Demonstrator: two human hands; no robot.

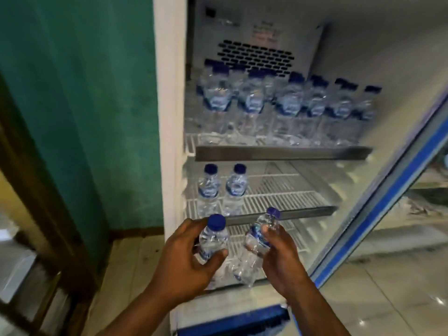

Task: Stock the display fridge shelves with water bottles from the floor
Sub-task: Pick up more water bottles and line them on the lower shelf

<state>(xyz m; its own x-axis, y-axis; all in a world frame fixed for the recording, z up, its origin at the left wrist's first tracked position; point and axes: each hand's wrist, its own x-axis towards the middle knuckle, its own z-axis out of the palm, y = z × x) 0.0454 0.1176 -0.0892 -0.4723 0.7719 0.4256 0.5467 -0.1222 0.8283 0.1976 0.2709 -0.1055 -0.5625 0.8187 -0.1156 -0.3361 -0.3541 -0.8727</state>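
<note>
By mid-shelf lip (303, 212) — 2 bottles (213, 238)

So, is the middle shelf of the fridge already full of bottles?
No: the middle shelf carries just a left bottle and a second bottle beside it, with bare wire to their right.

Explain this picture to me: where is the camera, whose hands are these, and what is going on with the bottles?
No machine here: a person wears one camera on the head, looking forward and down, so you see their own two hands. The left hand grips a clear plastic water bottle with a blue cap, held upright; the right hand grips a second bottle of the same kind, tilted. Ahead is a white display fridge, its blue-edged glass door open. Its upper shelf carries many such bottles; the white wire shelf below has just two bottles, at its left end.
</note>
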